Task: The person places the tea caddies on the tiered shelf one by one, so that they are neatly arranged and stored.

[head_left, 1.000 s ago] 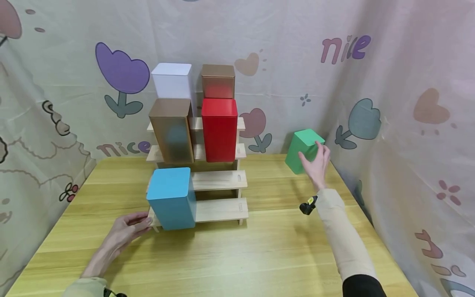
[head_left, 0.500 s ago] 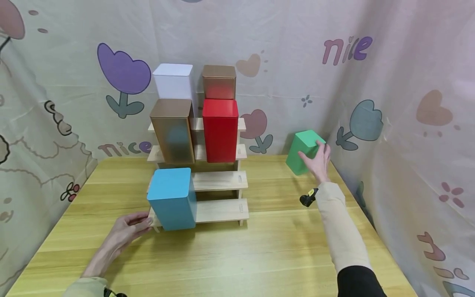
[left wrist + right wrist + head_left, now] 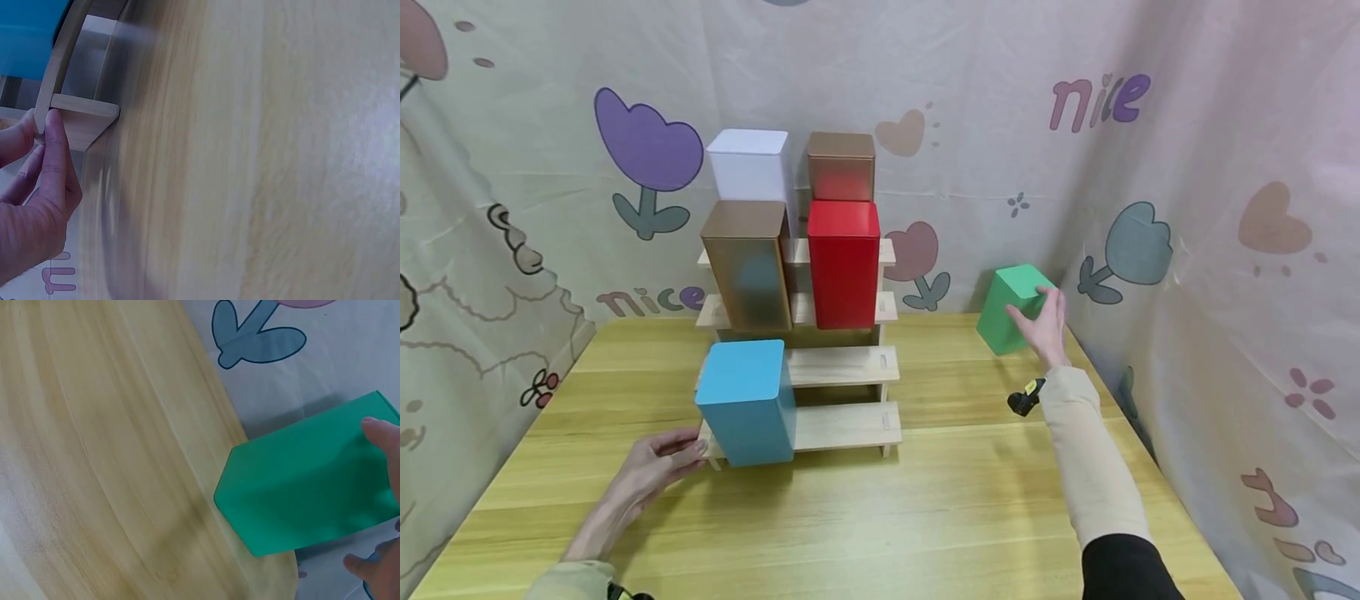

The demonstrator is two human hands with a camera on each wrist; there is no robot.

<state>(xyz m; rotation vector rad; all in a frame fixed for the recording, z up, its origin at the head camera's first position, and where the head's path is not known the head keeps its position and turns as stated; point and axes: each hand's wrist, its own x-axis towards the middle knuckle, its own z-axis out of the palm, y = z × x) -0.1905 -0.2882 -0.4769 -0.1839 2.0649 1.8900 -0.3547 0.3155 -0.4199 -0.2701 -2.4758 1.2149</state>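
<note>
At the lower left of the head view, my left hand [image 3: 655, 467] pinches the left end of the lowest step of a wooden tiered shelf [image 3: 850, 425]. In the left wrist view, thumb and fingers meet around the shelf's wooden edge [image 3: 59, 62]. A blue box [image 3: 745, 408] sits on the shelf's lower left, just beside that hand. Far right on the table, my right hand [image 3: 1045, 327] grips an upright green box [image 3: 1011, 308], thumb on one side and fingers on the other. The right wrist view shows the thumb on the green surface [image 3: 306, 481]; the other fingers are partly cut off.
Higher steps carry a brown box [image 3: 747, 267], a red box [image 3: 844, 267], a white box [image 3: 748, 162] and a second brown box [image 3: 841, 162]. Printed curtains [image 3: 970, 75] close in the back and sides of the wooden table [image 3: 880, 525].
The right wrist and sleeve have shifted slightly, while the fingers stay at the green box. The left hand, the shelf and the boxes look unchanged.
</note>
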